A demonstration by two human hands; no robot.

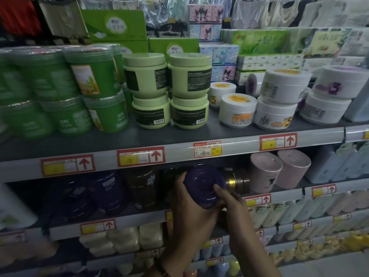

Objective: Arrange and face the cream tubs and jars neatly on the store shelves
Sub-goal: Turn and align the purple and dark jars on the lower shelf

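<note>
— Fingers on both my hands are wrapped round the purple jar [203,187]. Left hand [191,212] cups it from the left and below; right hand [233,204] presses on its right side, one fingertip up against the lid.

— Where is the jar sitting?

— At the front of the second shelf [139,220], tipped so I see its round lid face-on. I cannot tell if its base touches the shelf. Dark purple jars [103,192] stand to its left, a brown jar with a gold band [235,182] just behind on the right, then two pink tubs [279,170].

— And above?

— On the top shelf [179,136], green tubs [95,92] stacked two high at left, pale green tubs [169,92] in the middle with labels facing out, white tubs [277,100] at right, facing various ways.
</note>
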